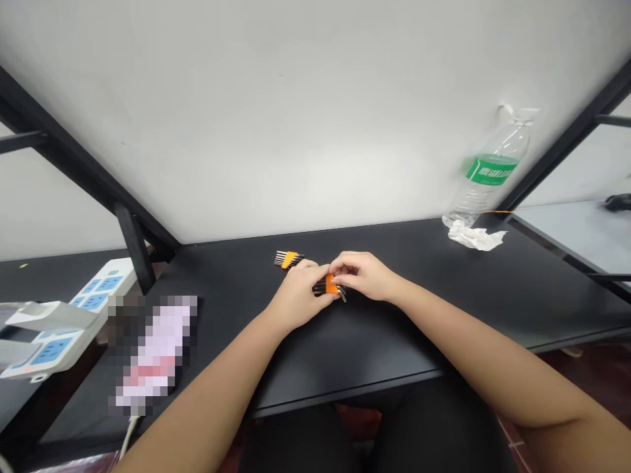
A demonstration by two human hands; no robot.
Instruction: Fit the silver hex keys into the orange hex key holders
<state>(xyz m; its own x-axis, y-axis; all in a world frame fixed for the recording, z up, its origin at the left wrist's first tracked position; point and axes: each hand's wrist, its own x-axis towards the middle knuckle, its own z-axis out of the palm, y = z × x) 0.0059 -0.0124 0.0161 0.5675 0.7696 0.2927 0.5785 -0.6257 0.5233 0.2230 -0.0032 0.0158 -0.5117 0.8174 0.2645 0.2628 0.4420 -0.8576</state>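
Just above the black table, an orange holder with several dark hex keys [332, 284] sits between my two hands. My left hand [299, 294] grips this hex key set from the left, thumb below and fingers above. From the right, my right hand [363, 276] pinches at the orange holder with thumb and forefinger; whether a single key is between them is hidden. A second hex key set [288, 259] in an orange holder lies on the table behind my left hand, partly covered by it.
On the black table [315, 368], a clear bottle with a green label [493, 169] leans at the back right beside a crumpled tissue [476, 236]. A blurred-out flat object [160, 355] with a cable lies left, near a white power strip [93, 302]. Black frame bars flank the wall.
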